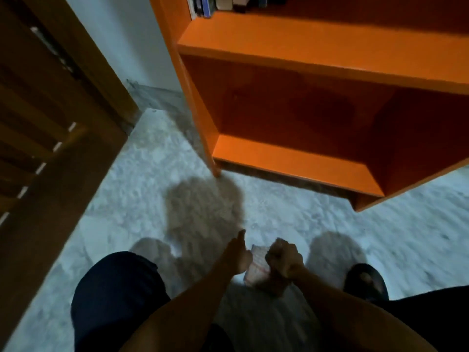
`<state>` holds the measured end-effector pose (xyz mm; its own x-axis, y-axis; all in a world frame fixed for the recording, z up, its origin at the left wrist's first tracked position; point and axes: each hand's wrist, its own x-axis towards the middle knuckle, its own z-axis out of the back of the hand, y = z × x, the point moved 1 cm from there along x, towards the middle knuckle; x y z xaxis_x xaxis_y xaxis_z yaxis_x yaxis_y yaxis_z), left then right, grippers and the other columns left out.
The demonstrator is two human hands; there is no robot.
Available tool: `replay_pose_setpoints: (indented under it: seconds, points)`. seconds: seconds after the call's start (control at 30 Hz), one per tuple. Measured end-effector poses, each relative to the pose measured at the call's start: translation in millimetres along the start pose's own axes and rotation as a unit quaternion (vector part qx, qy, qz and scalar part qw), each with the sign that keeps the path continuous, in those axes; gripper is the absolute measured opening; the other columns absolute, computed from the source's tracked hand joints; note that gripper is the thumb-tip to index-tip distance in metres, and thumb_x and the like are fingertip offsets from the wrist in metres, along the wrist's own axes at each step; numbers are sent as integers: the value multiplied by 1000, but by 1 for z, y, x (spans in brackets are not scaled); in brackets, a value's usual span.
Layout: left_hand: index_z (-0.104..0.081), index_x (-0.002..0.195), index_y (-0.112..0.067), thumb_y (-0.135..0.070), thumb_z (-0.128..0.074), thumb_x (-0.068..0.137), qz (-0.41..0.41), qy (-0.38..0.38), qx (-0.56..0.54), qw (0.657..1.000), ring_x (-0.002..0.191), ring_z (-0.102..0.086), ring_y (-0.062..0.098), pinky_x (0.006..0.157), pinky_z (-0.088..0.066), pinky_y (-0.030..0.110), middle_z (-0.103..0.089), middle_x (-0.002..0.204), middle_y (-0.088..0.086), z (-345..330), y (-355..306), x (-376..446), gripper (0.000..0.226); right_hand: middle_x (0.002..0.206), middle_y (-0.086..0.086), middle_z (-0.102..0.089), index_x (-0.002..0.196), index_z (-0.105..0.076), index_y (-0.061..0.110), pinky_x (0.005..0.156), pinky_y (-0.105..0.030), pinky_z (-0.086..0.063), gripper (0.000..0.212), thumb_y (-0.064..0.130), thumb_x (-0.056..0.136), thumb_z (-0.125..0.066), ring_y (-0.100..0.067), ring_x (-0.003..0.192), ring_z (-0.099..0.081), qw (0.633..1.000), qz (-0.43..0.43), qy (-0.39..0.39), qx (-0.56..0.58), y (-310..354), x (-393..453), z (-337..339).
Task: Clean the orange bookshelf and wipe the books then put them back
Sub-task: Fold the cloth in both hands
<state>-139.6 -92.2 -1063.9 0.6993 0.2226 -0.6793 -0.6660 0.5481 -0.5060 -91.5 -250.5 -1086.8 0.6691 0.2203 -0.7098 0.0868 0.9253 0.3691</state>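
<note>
Low in the near middle, we hold a small pale book (256, 265) between our hands, over the floor. Our right hand (285, 261) is fisted around its right edge; our left hand (238, 255) lies against its left side, thumb stuck up, though whether those fingers curl round it we cannot tell. Blur hides the cover and the book's lower end. Far right stands the orange bookshelf (317, 47), its two lower shelves bare, with a few books (215, 3) cut off by the top edge. Pale mottled floor (152, 179) spreads beneath; a brown wooden door (50, 123) fills the left.
</note>
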Motion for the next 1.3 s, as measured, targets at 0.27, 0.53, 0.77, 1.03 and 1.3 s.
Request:
replay_pose_setpoints:
  seconds: [0.27, 0.53, 0.77, 1.03, 1.3]
  points:
    - [-56, 135, -6, -23, -56, 98, 83, -44, -40, 995, 126, -56, 29, 100, -41, 28, -61, 135, 16, -46, 0, -4, 41, 89, -5, -66, 84, -65, 20, 69, -21, -38, 8, 18, 77, -64, -25, 87, -64, 991, 20, -49, 123, -37, 9, -32]
    - [-70, 102, -1, -12, -64, 93, 40, -71, -220, 972, 99, -69, 33, 85, -55, 41, -73, 103, 20, 43, -72, -58, 15, 90, 3, -54, 120, -50, 32, 65, -19, -45, 39, 5, 93, -56, -10, 73, -55, 965, 107, -70, 230, 31, -68, 86]
    - [-61, 124, -20, 2, -52, 95, -83, -34, -365, 927, 92, -69, 29, 77, -55, 40, -71, 108, 18, 178, -189, -191, 37, 113, 6, -47, 121, -57, 52, 77, -38, -55, 29, 42, 94, -60, -7, 64, -59, 944, 247, -126, 176, 106, -209, 230]
    - [-65, 106, -23, -14, -60, 92, -224, -18, -104, 969, 82, -59, 13, 74, -46, 30, -63, 90, -9, 309, -306, -360, 17, 135, 13, -47, 83, -59, 40, 99, -38, -33, 15, 54, 80, -62, -14, 132, -31, 939, 267, -159, 145, 178, -391, 376]
    - [-59, 87, -33, -36, -70, 82, -410, -51, 125, 902, 104, -58, 14, 87, -49, 39, -66, 109, -10, 388, -410, -461, 11, 63, -1, -59, 85, -40, 31, 60, -34, -42, 20, 27, 98, -54, -22, 60, -56, 926, 266, -255, 83, 212, -549, 492]
